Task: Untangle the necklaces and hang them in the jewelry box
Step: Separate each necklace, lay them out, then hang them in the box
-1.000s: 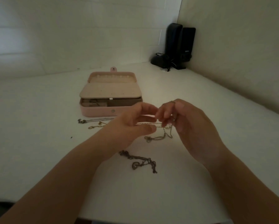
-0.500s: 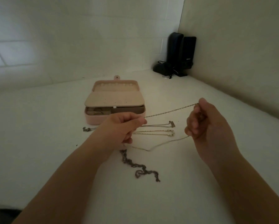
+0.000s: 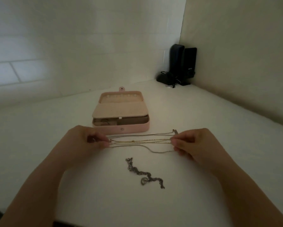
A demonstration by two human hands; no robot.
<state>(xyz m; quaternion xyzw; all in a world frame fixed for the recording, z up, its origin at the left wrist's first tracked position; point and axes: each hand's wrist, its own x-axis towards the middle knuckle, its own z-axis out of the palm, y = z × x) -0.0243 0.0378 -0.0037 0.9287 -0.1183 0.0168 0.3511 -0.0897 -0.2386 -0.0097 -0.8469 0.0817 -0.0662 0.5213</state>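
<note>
Several thin gold and silver necklace chains [image 3: 140,141] stretch in near-straight lines between my two hands, just in front of the box. My left hand [image 3: 86,141] pinches their left ends and my right hand [image 3: 192,143] pinches their right ends. One silver strand sags lower toward the right. A small bar clasp sticks up by my right fingertips. The pink jewelry box [image 3: 121,112] sits open behind the chains, with a row of pale hooks in its lid and a beige flap over the tray. A dark crumpled chain [image 3: 144,173] lies on the white table nearer to me.
The white table [image 3: 39,136] meets walls at the back and right. Black speakers [image 3: 182,64] with cables stand in the far right corner. The table's near edge runs along the bottom of the view.
My hands have moved apart, drawing the bunched chains out into taut parallel lines. The right hand dropped lower and moved right; the loose chains left of the box are gone from the table.
</note>
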